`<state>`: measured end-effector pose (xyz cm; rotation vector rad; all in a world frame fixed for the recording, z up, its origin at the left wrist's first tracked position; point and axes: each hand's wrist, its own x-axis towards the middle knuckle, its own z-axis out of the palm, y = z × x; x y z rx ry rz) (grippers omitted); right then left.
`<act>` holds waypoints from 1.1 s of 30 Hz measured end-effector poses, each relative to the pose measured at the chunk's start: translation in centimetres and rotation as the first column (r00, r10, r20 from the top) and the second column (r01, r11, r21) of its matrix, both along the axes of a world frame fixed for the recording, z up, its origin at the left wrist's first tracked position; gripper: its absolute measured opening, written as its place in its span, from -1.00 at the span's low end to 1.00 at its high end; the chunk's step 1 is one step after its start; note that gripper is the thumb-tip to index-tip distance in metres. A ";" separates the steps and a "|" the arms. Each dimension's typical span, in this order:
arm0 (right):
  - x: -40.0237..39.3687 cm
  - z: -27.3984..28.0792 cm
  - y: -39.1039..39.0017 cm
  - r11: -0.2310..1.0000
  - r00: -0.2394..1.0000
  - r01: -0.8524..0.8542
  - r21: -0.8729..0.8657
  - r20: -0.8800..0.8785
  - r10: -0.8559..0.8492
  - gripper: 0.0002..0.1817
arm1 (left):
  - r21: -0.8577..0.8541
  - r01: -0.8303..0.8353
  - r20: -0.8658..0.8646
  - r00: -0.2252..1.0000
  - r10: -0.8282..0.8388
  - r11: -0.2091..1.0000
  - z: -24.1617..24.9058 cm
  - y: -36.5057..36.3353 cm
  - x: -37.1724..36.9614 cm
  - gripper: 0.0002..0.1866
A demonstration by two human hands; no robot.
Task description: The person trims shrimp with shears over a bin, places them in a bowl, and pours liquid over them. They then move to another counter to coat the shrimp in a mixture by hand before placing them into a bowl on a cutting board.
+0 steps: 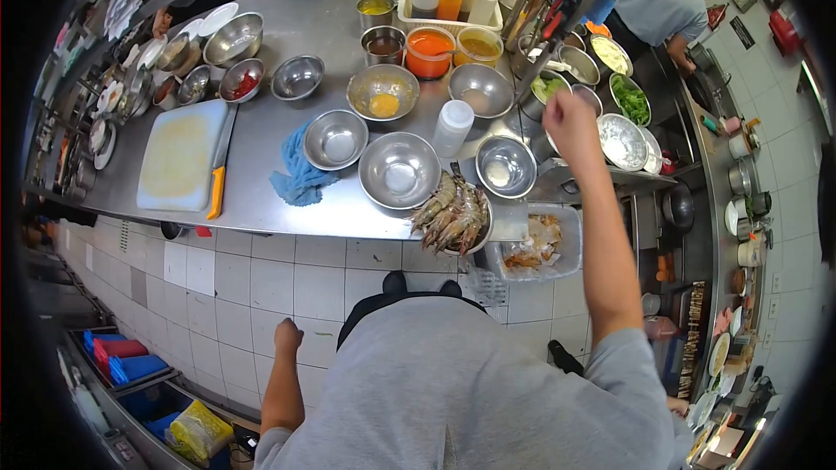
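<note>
My right hand is raised over the right end of the counter, above metal containers and beside one with pale green pieces. Its fingers are curled in, and what they may hold is hidden. Low at my left side hangs my left hand, closed and away from the counter, with nothing showing in it. In front of me, whole raw shrimp are heaped in a bowl at the counter's edge. Close by are a metal bowl with some clear liquid, an empty-looking steel bowl and a white shaker bottle.
A cutting board with a yellow-handled knife lies left, near a blue cloth. Squeeze bottles and an orange sauce tub stand behind. A lined bin sits below the edge. Another person bends at far right.
</note>
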<state>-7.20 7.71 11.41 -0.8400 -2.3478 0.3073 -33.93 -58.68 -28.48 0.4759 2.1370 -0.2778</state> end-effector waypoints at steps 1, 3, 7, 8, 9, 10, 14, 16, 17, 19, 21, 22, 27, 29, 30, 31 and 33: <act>2.5 -0.8 -2.3 0.987 0.992 0.046 -0.151 0.123 -0.027 -0.95 | 0.036 -0.148 -0.055 0.987 0.150 0.988 0.2 0.2 0.3 0.06; 8.5 -6.5 -3.0 0.846 0.913 0.085 -0.526 0.381 0.145 -0.86 | 0.009 0.028 0.003 1.000 -0.028 1.000 1.2 0.5 1.2 -0.01; 15.1 -11.9 -8.3 0.866 0.834 -0.003 -0.500 0.477 0.278 -0.64 | 0.074 0.194 -0.092 0.978 -0.187 0.978 7.5 6.5 1.8 -0.24; 14.5 -10.9 -9.6 0.780 0.849 0.170 -0.602 0.491 0.194 -0.62 | 0.233 0.231 -0.091 0.972 -0.215 0.945 8.1 8.0 0.8 -0.34; 14.2 -10.5 -10.5 0.654 0.849 0.328 -0.681 0.516 0.111 -0.59 | 0.388 0.259 -0.094 0.966 -0.242 0.884 8.6 9.9 -0.3 -0.44; 14.3 -11.5 -10.8 0.629 0.875 0.323 -0.708 0.476 0.088 -0.54 | 0.448 0.014 0.036 0.999 -0.033 0.894 12.8 13.6 -0.2 -0.53; 13.3 -14.7 -10.5 0.798 0.952 -0.079 -0.597 0.192 0.238 -0.47 | 0.780 -0.208 0.143 0.977 0.156 0.590 22.0 25.3 1.3 -0.77; 8.9 -12.0 -10.3 0.720 0.992 -0.100 -0.687 -0.009 0.129 -0.29 | 0.928 -0.026 0.012 0.999 0.040 0.371 23.4 29.2 1.7 -0.68; 6.9 -11.1 -9.8 0.662 0.993 -0.117 -0.740 -0.096 0.068 -0.16 | 0.971 -0.017 0.015 1.000 0.011 0.240 25.6 31.7 3.3 -0.57; 2.7 -12.6 -7.1 0.789 0.987 -0.145 -0.597 -0.143 0.073 -0.02 | 0.968 -0.137 0.148 0.988 -0.036 0.211 25.8 34.7 4.6 -0.42; -1.8 -14.3 -4.5 0.760 0.968 -0.191 -0.621 -0.246 0.043 0.09 | 0.971 -0.128 0.138 0.990 -0.039 0.201 25.8 37.0 7.0 -0.43; -3.8 -14.9 -3.2 0.779 0.976 -0.171 -0.603 -0.212 0.050 0.12 | 0.973 -0.121 0.130 0.991 -0.036 0.197 25.8 37.7 8.1 -0.45; -10.3 -18.9 0.4 0.818 0.966 -0.225 -0.529 -0.229 0.118 0.17 | 0.984 -0.062 0.063 0.998 -0.001 0.166 24.4 36.7 12.2 -0.49; -11.7 -19.4 0.4 0.737 0.945 -0.242 -0.631 -0.326 0.032 0.11 | 0.941 -0.161 0.150 0.987 0.058 0.299 24.1 35.4 12.6 -0.48; -12.0 -19.2 0.3 0.732 0.946 -0.249 -0.634 -0.322 0.042 0.11 | 0.905 -0.215 0.195 0.977 0.090 0.367 23.6 35.0 12.4 -0.42; -12.2 -18.9 0.2 0.717 0.946 -0.247 -0.652 -0.324 0.032 0.05 | 0.904 -0.221 0.197 0.975 0.102 0.365 23.0 34.9 12.4 -0.42; -12.6 -18.2 0.3 0.701 0.945 -0.253 -0.667 -0.325 0.031 -0.02 | 0.853 -0.318 0.311 0.946 0.087 0.413 22.1 35.0 12.3 -0.30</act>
